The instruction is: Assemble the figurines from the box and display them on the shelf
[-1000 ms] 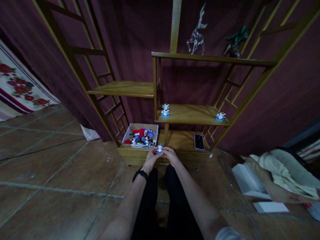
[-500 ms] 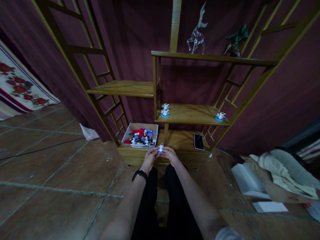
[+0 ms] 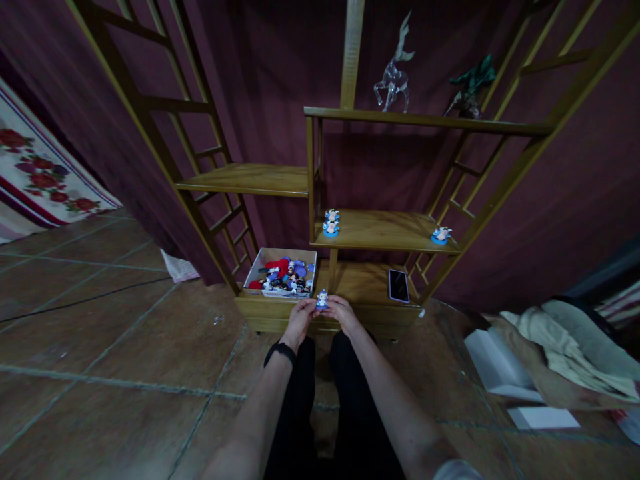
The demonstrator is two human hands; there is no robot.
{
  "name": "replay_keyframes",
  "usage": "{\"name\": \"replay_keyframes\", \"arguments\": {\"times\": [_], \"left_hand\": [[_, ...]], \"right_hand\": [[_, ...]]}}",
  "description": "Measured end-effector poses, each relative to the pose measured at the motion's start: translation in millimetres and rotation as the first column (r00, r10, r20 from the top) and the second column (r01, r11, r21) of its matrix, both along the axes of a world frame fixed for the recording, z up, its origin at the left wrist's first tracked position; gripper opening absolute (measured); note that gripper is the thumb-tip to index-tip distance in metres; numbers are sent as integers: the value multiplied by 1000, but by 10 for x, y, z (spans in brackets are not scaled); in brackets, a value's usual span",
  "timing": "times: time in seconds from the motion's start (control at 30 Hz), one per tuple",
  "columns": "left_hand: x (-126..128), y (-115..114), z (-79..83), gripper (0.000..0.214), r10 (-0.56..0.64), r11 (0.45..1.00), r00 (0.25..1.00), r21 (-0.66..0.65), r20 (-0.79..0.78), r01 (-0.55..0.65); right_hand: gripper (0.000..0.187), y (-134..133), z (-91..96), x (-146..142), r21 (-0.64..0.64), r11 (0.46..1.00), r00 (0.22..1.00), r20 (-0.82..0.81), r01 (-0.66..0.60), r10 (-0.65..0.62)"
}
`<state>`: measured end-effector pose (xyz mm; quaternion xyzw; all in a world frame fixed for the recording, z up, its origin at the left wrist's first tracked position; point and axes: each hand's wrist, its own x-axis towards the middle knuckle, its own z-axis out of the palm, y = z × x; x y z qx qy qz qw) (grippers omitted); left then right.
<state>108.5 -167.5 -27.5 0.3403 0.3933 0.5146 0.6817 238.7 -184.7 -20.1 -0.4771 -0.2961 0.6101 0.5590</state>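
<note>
A small white and purple figurine (image 3: 322, 299) stands upright between my two hands, in front of the lowest shelf. My left hand (image 3: 301, 317) grips its base from the left, with a black band on that wrist. From the right, my right hand (image 3: 341, 311) holds the same base with its fingertips. Just beyond my left hand is an open box (image 3: 254, 272) full of jumbled small figurines in purple, red, white and black. On the middle shelf (image 3: 380, 228), two blue and white figurines (image 3: 331, 224) stand at the left end, and another figurine (image 3: 441, 235) at the right.
A phone (image 3: 399, 285) lies on the lowest shelf at the right. A clear deer ornament (image 3: 394, 77) and a green ornament (image 3: 473, 87) stand on the upper shelf. White boxes (image 3: 500, 367) and crumpled cloth (image 3: 570, 340) lie on the floor at right. A dark cable (image 3: 85, 303) crosses the floor at left.
The view has shifted very slightly. Both hands keep hold of the figurine in nearly the same place, and nothing else has visibly moved.
</note>
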Motion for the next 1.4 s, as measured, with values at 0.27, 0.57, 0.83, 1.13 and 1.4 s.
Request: {"name": "replay_keyframes", "arguments": {"times": [0.27,0.57,0.83,1.13,1.4], "left_hand": [[9,-11,10,14,-11,1000,1000,10,-2,11],[6,-14,20,15,-19,1000,1000,9,2,19],[10,17,-40,26,-24,1000,999,12,-24,24],[14,29,-49,32,-32,999,998,-10,-59,31],[22,37,-45,30,-41,999,997,-12,-71,40]], "right_hand": [[28,4,-30,8,18,1000,1000,-2,2,-2],[29,2,-27,13,20,1000,1000,9,-16,16],[30,13,-45,9,21,999,999,12,-37,37],[29,21,-76,11,20,999,999,17,-27,27],[27,58,-122,16,0,1000,999,26,-25,25]]}}
